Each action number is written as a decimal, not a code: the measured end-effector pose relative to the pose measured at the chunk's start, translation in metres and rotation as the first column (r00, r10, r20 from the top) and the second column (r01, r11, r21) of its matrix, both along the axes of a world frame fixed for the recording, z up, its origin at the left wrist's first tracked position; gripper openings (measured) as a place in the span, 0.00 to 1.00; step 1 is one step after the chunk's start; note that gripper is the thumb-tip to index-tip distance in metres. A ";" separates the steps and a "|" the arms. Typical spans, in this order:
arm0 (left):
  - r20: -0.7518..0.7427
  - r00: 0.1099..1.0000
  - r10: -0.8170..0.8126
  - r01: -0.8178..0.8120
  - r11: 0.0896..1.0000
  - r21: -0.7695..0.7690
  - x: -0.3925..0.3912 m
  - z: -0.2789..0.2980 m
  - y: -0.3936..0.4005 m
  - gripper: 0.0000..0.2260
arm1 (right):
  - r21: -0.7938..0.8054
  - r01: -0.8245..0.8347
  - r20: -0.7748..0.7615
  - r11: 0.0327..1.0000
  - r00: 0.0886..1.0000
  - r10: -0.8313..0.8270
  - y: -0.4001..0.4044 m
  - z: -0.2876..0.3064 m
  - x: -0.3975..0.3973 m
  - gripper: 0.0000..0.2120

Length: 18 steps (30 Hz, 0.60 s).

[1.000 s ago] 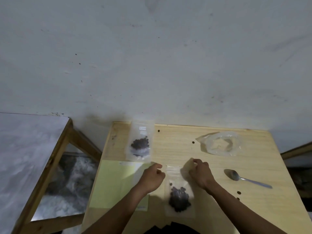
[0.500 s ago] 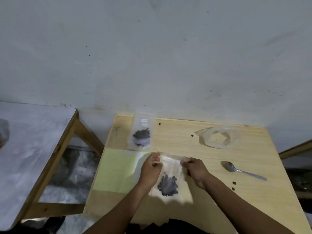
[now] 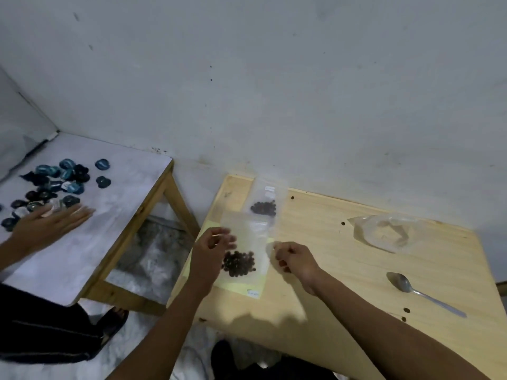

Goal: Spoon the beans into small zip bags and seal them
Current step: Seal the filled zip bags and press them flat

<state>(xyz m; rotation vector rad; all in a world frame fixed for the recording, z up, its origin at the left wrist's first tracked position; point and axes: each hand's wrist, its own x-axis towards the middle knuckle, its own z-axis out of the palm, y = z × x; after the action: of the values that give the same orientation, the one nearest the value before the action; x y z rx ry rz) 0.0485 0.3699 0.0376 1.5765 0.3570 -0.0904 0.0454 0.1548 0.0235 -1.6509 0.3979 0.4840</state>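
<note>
While the near zip bag hangs between both hands, the scene runs left to right like this.

Far left: another person's hand (image 3: 52, 222) lies flat on a white side table (image 3: 115, 215) beside a scatter of blue and dark discs (image 3: 55, 185).
Left hand (image 3: 211, 252): centre of the frame, fingers curled; they look pinched on the bag's left edge, though motion blur hides the contact.
Filled zip bag (image 3: 245, 242): centre, lifted off the wooden worktop (image 3: 329, 283) above a pale yellow sheet (image 3: 241, 283), with dark beans (image 3: 238, 263) pooled in its lower half.
Second zip bag (image 3: 264, 200): just above it in the frame, lying flat near the wall with its own beans.
Right hand (image 3: 295, 259): right of centre, fingers curled at the bag's right edge; whether it grips cannot be told.
Large clear bag (image 3: 389, 233): upper right, crumpled, seemingly empty.
Spoon (image 3: 424, 293): lower right, lying free.
Loose beans (image 3: 405, 314): a few strays near the spoon.
Handling: probably light, limp, slick film with a shifting load; best held by the stiffer zip strip at the top corners, kept upright until the seal is pressed.
</note>
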 end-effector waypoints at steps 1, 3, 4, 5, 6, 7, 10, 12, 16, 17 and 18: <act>-0.009 1.000 0.028 -0.028 1.000 -0.012 -0.002 0.000 0.008 0.04 | -0.167 -0.131 0.068 0.977 0.987 0.144 0.006 -0.009 -0.006 0.05; -0.021 0.997 0.074 -0.075 0.997 -0.029 -0.008 -0.001 0.021 0.04 | -0.358 -0.342 0.132 0.869 0.903 0.409 0.017 -0.024 -0.017 0.04; -0.028 0.995 0.097 -0.098 0.994 -0.038 -0.011 -0.001 0.027 0.04 | -0.414 -0.402 0.155 0.817 0.853 0.498 0.022 -0.029 -0.021 0.04; -0.035 0.992 0.119 -0.120 0.992 -0.046 -0.014 -0.002 0.031 0.04 | -0.458 -0.451 0.162 0.766 0.805 0.571 0.027 -0.030 -0.024 0.04; -0.040 0.990 0.134 -0.136 0.989 -0.053 -0.017 -0.002 0.035 0.04 | -0.498 -0.491 0.165 0.714 0.755 0.634 0.033 -0.032 -0.026 0.05; -0.045 0.988 0.145 -0.147 0.988 -0.053 -0.020 -0.002 0.038 0.05 | -0.545 -0.521 0.153 0.656 0.708 0.689 0.037 -0.035 -0.026 0.07; -0.053 0.987 0.152 -0.155 0.987 -0.049 -0.028 -0.002 0.044 0.04 | -0.666 -0.537 0.096 0.518 0.627 0.773 0.046 -0.048 -0.029 0.02; -0.057 0.986 0.156 -0.159 0.986 -0.051 -0.032 -0.003 0.047 0.04 | -0.670 -0.530 0.060 0.520 0.659 0.750 0.049 -0.055 -0.032 0.05; -0.064 0.986 0.151 -0.153 0.988 -0.036 -0.036 -0.005 0.047 0.04 | -0.584 -0.513 0.085 0.629 0.732 0.676 0.048 -0.061 -0.029 0.12; -0.064 0.987 0.147 -0.149 0.988 -0.033 -0.036 -0.005 0.047 0.04 | -0.532 -0.505 0.082 0.679 0.768 0.636 0.047 -0.057 -0.029 0.11; -0.065 0.988 0.140 -0.142 0.989 -0.032 -0.037 -0.004 0.047 0.04 | -0.477 -0.477 0.080 0.738 0.813 0.577 0.045 -0.053 -0.027 0.09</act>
<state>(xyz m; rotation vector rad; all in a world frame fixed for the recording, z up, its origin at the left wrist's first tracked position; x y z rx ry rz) 0.0118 0.4171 0.0333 1.5103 0.5122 -0.0367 0.0180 0.1995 -0.0295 -2.2498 -0.1744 0.6545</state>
